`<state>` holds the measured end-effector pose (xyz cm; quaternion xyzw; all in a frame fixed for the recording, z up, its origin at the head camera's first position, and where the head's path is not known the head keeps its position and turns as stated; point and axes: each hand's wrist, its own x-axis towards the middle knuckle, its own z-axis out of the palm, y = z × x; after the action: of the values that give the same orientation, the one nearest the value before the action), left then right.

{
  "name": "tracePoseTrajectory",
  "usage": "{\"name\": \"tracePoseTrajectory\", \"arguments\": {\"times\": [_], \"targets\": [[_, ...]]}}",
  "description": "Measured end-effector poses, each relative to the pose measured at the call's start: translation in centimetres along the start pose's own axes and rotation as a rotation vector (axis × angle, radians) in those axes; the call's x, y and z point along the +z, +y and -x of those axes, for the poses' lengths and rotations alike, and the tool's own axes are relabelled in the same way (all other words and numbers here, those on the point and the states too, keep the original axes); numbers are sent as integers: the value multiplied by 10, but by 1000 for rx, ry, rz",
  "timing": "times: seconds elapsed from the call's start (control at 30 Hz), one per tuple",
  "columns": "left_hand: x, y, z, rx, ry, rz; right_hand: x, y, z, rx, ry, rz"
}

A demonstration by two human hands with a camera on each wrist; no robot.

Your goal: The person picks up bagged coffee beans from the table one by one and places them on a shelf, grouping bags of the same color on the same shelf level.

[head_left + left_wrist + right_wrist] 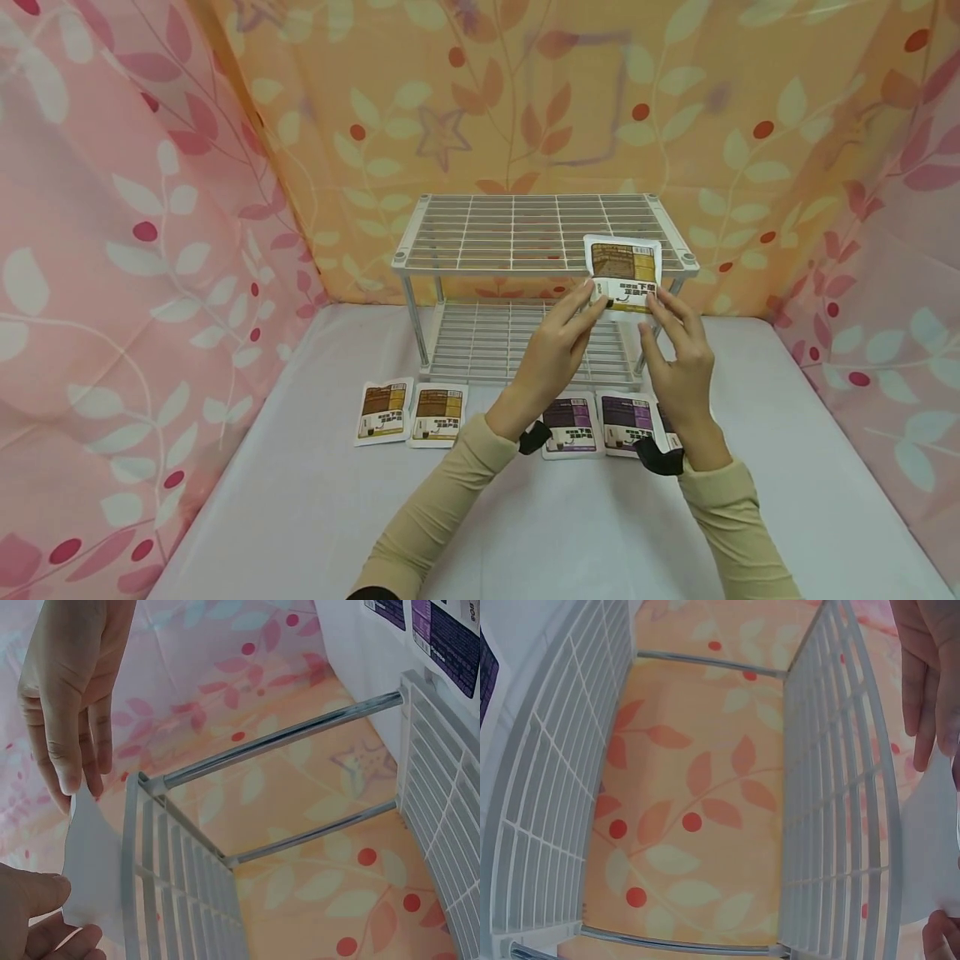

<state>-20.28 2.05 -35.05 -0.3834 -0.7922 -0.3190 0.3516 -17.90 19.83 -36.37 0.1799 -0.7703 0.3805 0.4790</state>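
Observation:
A flat white packet (624, 258) with a brown and gold label is held up between both hands, over the front right corner of the rack's top shelf (517, 235). My left hand (557, 348) pinches its lower left edge, and my right hand (684, 362) grips the lower right edge. From the left wrist view, only the packet's plain white side (94, 866) shows, close beside the shelf edge. In the right wrist view, fingertips and thumb of each hand meet the white packet (928, 844) at opposite ends.
The two-tier white rack has a lower wire shelf (487, 337) and metal posts (415, 321). Before it on the white table (300, 500) lie two brown-labelled packets (384, 412) at left and several purple-labelled packets (572, 425) at right, partly behind the arms. Patterned cloth (360, 83) encloses the table.

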Motion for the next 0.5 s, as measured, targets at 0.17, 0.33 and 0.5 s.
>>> {"name": "tracePoseTrajectory", "arguments": {"times": [0.17,0.33,0.5], "targets": [[-1,1,-5,-5,-18,-5,0,4,-3,8,2,3],[-2,1,-13,-1,-19,-27,0,6,-9,2,4,8],[-2,1,-20,-3,-21,-78,-1,7,-17,-9,12,4]]}}
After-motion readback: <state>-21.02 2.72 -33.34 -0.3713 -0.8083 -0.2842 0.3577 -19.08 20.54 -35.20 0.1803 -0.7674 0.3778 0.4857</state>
